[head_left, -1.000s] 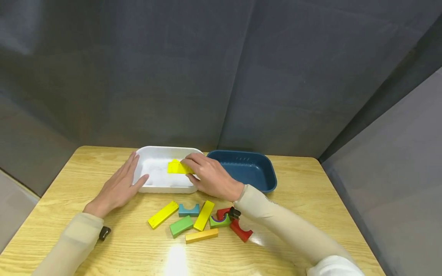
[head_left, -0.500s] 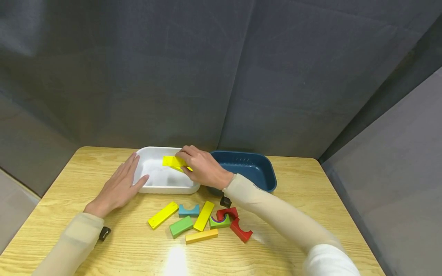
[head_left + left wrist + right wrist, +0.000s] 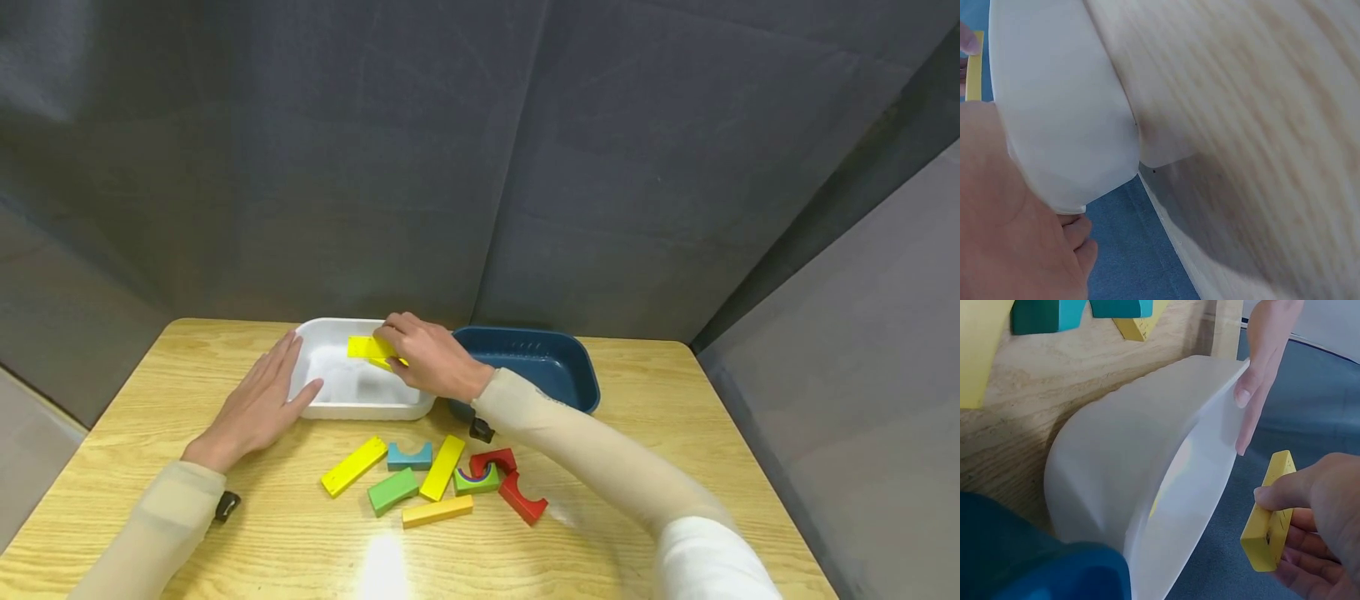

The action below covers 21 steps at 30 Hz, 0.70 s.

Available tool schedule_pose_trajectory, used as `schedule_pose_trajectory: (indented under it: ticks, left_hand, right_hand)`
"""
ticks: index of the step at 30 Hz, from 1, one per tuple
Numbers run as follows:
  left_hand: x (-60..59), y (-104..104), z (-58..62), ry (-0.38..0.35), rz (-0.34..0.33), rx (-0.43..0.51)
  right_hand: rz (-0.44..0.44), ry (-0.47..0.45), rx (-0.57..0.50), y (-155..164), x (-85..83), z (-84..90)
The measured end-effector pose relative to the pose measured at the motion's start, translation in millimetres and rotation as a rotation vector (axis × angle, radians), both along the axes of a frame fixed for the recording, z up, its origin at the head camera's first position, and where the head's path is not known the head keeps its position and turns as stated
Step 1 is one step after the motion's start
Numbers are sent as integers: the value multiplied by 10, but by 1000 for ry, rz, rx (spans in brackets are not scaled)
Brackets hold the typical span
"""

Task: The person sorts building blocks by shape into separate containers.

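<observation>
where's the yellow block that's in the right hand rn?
Head view: the yellow block is held in the right hand over the far side of the white tray, left of the blue tray. The left hand rests on the white tray's left edge.

Two tubs sit side by side on the table (image 3: 675, 417): one white tub (image 3: 315, 342) and one blue tub (image 3: 570, 367) at its 3 o'clock. Nine blocks show in all: four yellow, namely one held block (image 3: 367, 347) over the white tub and three (image 3: 354, 466) (image 3: 443, 467) (image 3: 437, 512) on the table. With them lie one green block (image 3: 393, 491), one teal arch (image 3: 410, 457), two red arches (image 3: 492, 459) (image 3: 522, 500) and one green arch (image 3: 477, 481), and two hands (image 3: 255, 408) (image 3: 429, 358) are in view.
</observation>
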State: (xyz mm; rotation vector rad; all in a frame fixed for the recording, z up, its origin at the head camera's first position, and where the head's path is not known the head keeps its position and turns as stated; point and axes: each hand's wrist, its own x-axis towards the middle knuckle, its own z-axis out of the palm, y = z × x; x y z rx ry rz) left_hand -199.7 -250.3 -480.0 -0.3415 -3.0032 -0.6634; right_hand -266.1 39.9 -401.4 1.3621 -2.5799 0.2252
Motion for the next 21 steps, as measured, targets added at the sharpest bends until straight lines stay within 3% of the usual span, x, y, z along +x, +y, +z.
schedule_pose_trajectory:
  ticks: [21]
  left_hand:
    - [12, 9, -13, 3, -3, 20]
  right_hand:
    - [-6, -48, 94, -442, -268, -52]
